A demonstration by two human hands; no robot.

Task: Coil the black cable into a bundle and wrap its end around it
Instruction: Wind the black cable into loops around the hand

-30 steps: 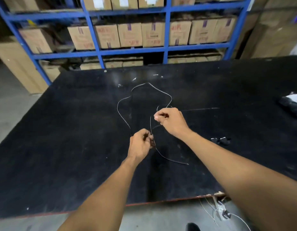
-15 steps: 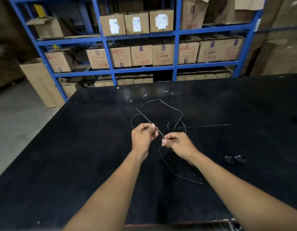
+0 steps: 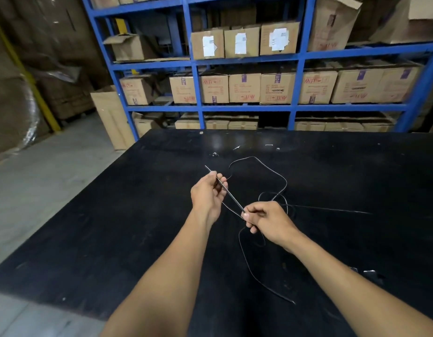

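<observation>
Head view: black cable taut between both hands' fingertips.

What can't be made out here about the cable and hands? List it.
Head view only:
- Cable: black on the black table, so its run fades near the right hand; how many loops lie there is unclear.
- Small dark items: too small to name.
- Left hand: fingers hide how the cable sits inside.
</observation>
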